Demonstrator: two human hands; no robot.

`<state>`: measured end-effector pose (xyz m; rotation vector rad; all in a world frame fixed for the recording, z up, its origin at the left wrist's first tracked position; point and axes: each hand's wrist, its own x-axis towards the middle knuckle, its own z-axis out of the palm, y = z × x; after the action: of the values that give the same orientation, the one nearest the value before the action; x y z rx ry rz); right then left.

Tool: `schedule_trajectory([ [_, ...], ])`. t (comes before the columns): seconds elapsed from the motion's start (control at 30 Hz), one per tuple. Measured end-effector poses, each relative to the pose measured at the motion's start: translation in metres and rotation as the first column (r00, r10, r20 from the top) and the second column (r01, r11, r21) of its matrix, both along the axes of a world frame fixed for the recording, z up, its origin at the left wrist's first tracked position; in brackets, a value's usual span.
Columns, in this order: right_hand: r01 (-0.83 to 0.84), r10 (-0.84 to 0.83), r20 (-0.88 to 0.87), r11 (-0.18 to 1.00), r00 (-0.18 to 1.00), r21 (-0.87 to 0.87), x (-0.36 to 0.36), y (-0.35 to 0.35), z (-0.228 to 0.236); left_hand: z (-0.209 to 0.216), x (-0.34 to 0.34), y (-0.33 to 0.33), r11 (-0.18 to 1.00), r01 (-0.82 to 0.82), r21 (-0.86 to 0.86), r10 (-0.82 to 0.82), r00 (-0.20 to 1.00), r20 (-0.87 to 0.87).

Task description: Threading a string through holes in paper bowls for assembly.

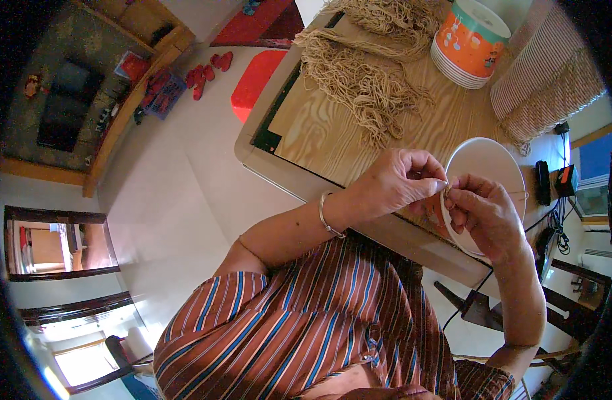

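Observation:
My left hand (409,179) and my right hand (483,210) meet fingertip to fingertip at the near left rim of a white-lined paper bucket (483,160). Thumb and forefinger are pinched on each hand. Between them shows a tiny piece of tan cord (447,189), mostly hidden by the fingers. The bucket's mouth faces up toward me, and a bit of its orange outer wall shows below the hands. A silvery bangle (326,217) circles my left wrist.
Loose tan cords (366,83) lie tangled on the wooden table (319,137). Behind stands a stack of orange-and-teal paper buckets (469,43), beside a striped bundle (543,87). Black devices and cables (559,193) sit at the right edge. A red stool (256,83) stands left of the table.

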<state>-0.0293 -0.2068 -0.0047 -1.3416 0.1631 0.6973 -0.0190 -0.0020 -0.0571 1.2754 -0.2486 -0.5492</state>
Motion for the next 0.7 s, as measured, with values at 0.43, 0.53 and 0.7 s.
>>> schedule_trajectory([
  [0.43, 0.027, -0.026, -0.009, 0.999, 1.000, 0.021, 0.000, 0.001, 0.000, 0.000, -0.014, -0.003, 0.992, -0.110, 0.062, 0.088, 0.954, 0.285],
  [0.53, 0.027, -0.027, -0.001, 0.999, 1.000, 0.028, 0.000, 0.001, -0.001, -0.008, -0.016, -0.007, 0.987, -0.151, 0.049, 0.129, 0.943, 0.308],
  [0.7, 0.005, -0.005, 0.025, 1.000, 1.000, -0.017, -0.001, 0.000, -0.003, -0.004, -0.017, -0.013, 0.949, -0.299, 0.098, 0.225, 0.862, 0.453],
])
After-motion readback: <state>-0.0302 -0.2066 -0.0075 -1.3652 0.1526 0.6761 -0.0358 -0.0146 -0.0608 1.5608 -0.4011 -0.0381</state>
